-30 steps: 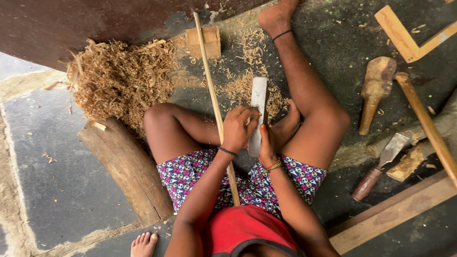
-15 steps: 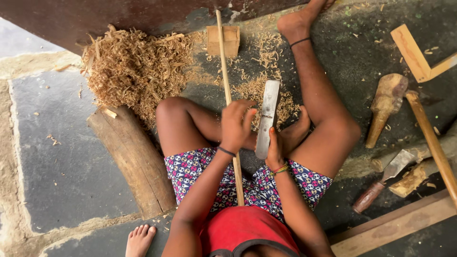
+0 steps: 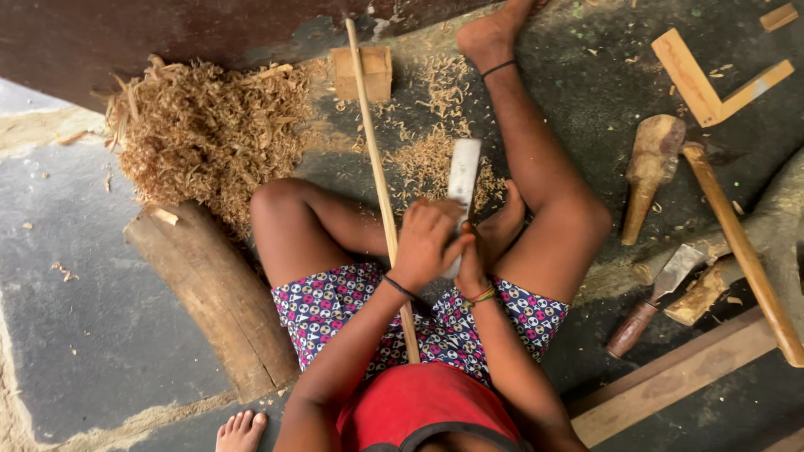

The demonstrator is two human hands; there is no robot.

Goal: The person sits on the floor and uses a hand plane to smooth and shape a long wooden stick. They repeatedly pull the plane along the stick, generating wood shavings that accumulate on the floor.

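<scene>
Mid-frame, the pale flat blade (image 3: 463,180) is angling up from the lap, its lower end disappearing into both hands: the left hand (image 3: 427,243) is closing its grip over the handle end while the right hand (image 3: 471,268) is wrapping it from just beneath, likely for a steady two-handed pull. Touching the left hand, the long thin stick (image 3: 378,180) is running from the lap toward the small wooden block (image 3: 362,74) at upper centre, seemingly braced there. Shavings (image 3: 209,134) are heaping at upper left, a log (image 3: 213,293) is lying lower left, and a mallet (image 3: 649,172) and chisel (image 3: 657,297) are resting on the floor (image 3: 75,276) at right.
</scene>
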